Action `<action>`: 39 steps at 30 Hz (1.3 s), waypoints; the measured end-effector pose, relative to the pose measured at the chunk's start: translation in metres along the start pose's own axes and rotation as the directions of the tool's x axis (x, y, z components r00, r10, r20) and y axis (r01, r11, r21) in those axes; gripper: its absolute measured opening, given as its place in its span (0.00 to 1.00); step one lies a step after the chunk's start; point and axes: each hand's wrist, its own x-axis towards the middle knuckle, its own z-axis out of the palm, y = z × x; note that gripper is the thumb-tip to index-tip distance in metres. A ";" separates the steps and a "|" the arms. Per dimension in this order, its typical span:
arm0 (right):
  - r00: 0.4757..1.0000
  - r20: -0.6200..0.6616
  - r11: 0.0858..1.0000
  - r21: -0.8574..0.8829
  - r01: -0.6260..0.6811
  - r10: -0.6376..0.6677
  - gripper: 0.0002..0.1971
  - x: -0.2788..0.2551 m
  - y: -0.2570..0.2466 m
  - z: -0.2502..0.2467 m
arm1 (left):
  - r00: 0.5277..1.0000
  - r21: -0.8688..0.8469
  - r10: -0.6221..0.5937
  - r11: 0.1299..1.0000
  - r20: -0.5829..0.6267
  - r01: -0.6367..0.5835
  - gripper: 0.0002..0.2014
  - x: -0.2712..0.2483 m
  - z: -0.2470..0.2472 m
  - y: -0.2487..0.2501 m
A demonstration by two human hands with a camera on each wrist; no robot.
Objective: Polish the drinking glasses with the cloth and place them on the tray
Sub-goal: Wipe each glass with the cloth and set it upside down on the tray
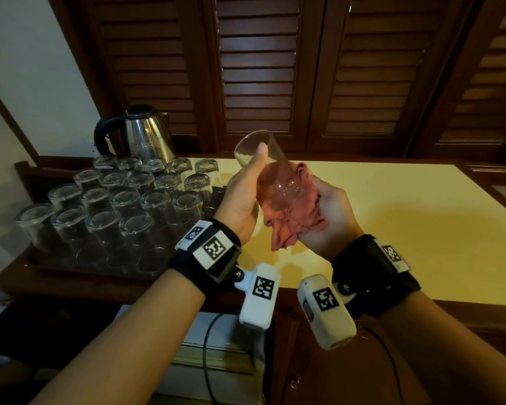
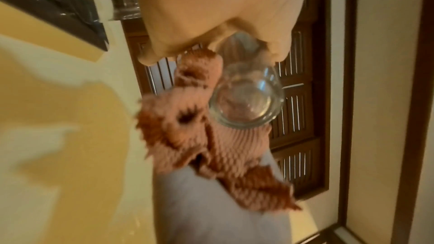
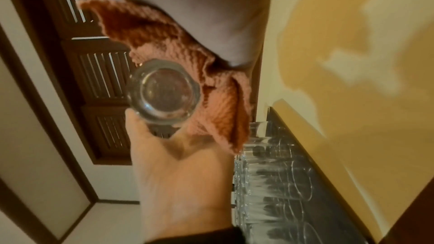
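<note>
Left hand (image 1: 240, 197): grips tilted glass (image 1: 268, 168); thumb at rim
Right hand (image 1: 330, 217): clutches bunched cloth (image 1: 287, 223) against glass base

This looks like a room in a hotel or guesthouse, or a service corner of one. The yellow-topped desk (image 1: 392, 223) has dark wood edging, and right behind it stand dark wooden louvred shutters (image 1: 257, 68) reaching high up the wall. At the desk's left end a dark tray (image 1: 41, 263) carries many identical upturned glasses (image 1: 123, 206) in rows, far more than a household would set out. Behind the tray stands a steel electric kettle (image 1: 146, 135) with a black handle.
</note>
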 end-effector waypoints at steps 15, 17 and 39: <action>0.984 -0.176 0.999 -0.054 -0.004 -0.006 0.27 0.009 -0.008 0.004 | 0.927 0.216 0.345 0.904 0.144 -0.370 0.34 0.004 -0.011 -0.013; 0.975 -0.216 0.987 -0.161 0.012 -0.047 0.26 0.012 -0.007 -0.001 | 0.917 0.254 0.375 0.882 0.137 -0.398 0.35 0.007 -0.015 -0.015; 0.905 -0.153 0.831 -0.479 0.284 -0.398 0.20 -0.007 -0.031 -0.021 | 0.936 0.429 0.303 0.832 0.179 -0.352 0.30 0.003 -0.032 -0.008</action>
